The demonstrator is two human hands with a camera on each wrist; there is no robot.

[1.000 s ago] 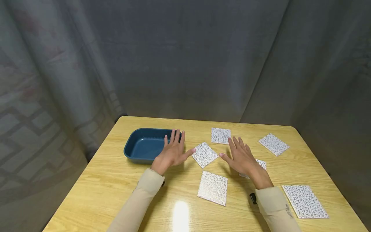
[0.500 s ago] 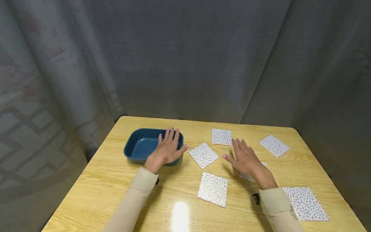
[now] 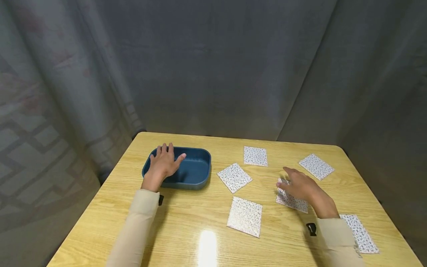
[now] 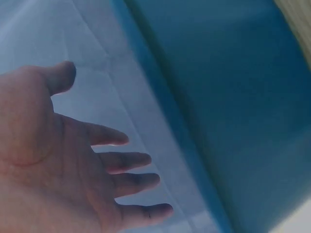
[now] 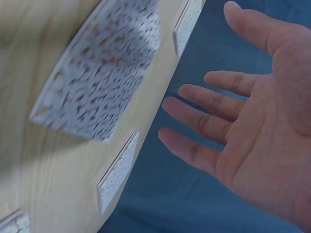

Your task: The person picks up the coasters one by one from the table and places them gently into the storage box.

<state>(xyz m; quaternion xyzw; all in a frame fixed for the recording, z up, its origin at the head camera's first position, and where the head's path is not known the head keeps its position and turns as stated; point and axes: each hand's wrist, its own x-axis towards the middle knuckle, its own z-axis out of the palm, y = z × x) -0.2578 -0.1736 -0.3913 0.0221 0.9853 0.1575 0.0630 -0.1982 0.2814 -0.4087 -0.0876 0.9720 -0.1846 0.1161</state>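
My left hand (image 3: 163, 163) hovers over the left part of a dark blue rectangular tub (image 3: 197, 170), fingers spread and holding nothing. In the left wrist view the palm (image 4: 58, 160) faces the tub's blue wall (image 4: 223, 97). Above a square white tile with a dark squiggle pattern (image 3: 291, 202) is my right hand (image 3: 301, 185), its fingers extended and its grasp empty. It covers part of that tile in the head view. The right wrist view shows the hand (image 5: 252, 126) apart from the patterned tile (image 5: 102, 73).
More patterned square tiles lie flat and scattered: one beside the tub (image 3: 234, 178), one nearer the front (image 3: 245, 217), one at the back (image 3: 255, 155), one at back right (image 3: 316, 166). Another tile (image 3: 361, 235) is partly behind the right sleeve. Grey curtains (image 3: 213, 74) surround the wooden table (image 3: 186, 222).
My left hand has moved left, from the tub's right end to its left part. The right hand has shifted right and slightly nearer, now over the tile. Tub and tiles stay put.
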